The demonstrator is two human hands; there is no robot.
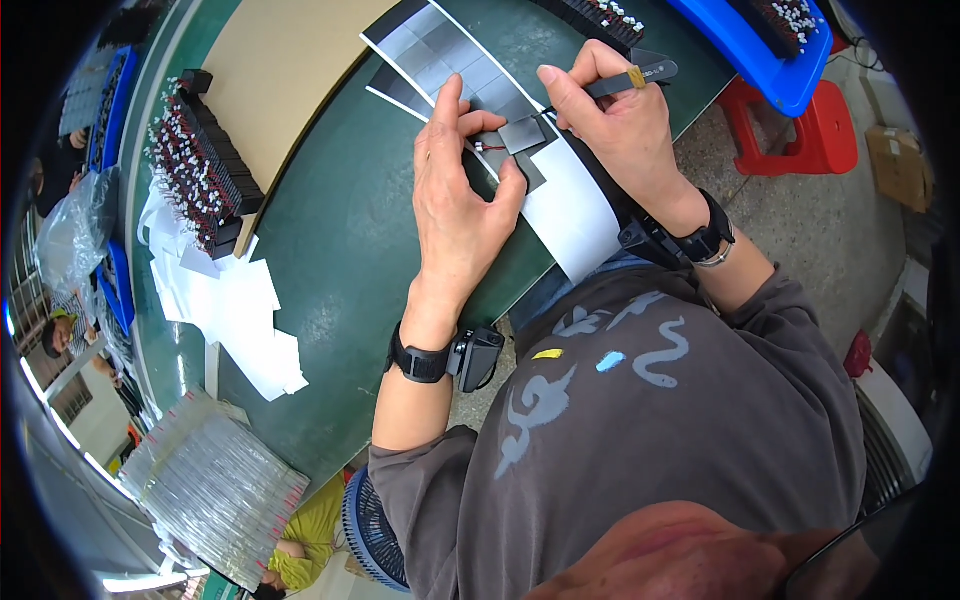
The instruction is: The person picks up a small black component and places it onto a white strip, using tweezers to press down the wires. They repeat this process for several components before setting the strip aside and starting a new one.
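Observation:
My right hand (pixel 625 125) grips black tweezers (pixel 635 78) with a yellow band; their tips come down by a small grey square piece (pixel 522 134). My left hand (pixel 458 190) curls round a small dark part with red wires (pixel 488 148), thumb on one side and fingers on the other, partly hiding it. Another dark grey square (pixel 530 176) lies beside my left thumb. Beyond the fingers is a sheet of grey squares (pixel 455 62) with white edges. Bare white backing paper (pixel 575 215) stretches toward my body beneath the work.
On the green table (pixel 335 240), a row of black blocks with red wires and white connectors (pixel 200 165) stands left, near scattered white papers (pixel 235 310). A brown board (pixel 290 60) lies behind. Right are a blue tray (pixel 790 75) and red stool (pixel 825 130). Stacked clear trays (pixel 215 480) stand lower left.

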